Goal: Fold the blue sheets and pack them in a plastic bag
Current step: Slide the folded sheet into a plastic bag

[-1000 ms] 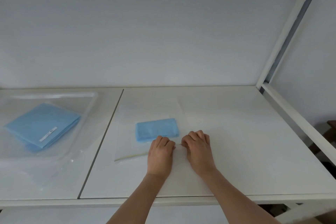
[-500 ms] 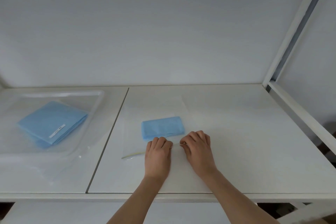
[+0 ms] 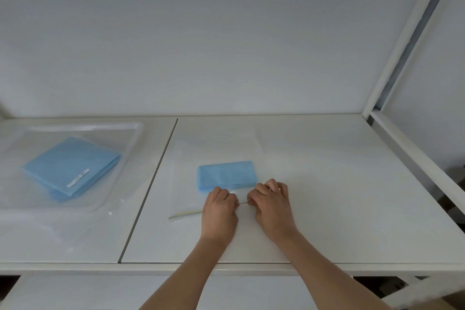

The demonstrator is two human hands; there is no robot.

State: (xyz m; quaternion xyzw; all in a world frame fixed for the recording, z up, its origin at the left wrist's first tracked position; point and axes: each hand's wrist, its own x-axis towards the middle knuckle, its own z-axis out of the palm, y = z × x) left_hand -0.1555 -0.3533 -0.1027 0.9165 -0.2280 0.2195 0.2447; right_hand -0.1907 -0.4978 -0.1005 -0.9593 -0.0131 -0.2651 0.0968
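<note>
Both bare forearms reach in from the near edge, the left hand (image 3: 219,211) and the right hand (image 3: 272,205) side by side, backs up, knuckles pointing far. Each hand's fingers are curled under and pinching, the two sets of fingertips almost meeting between them.
</note>
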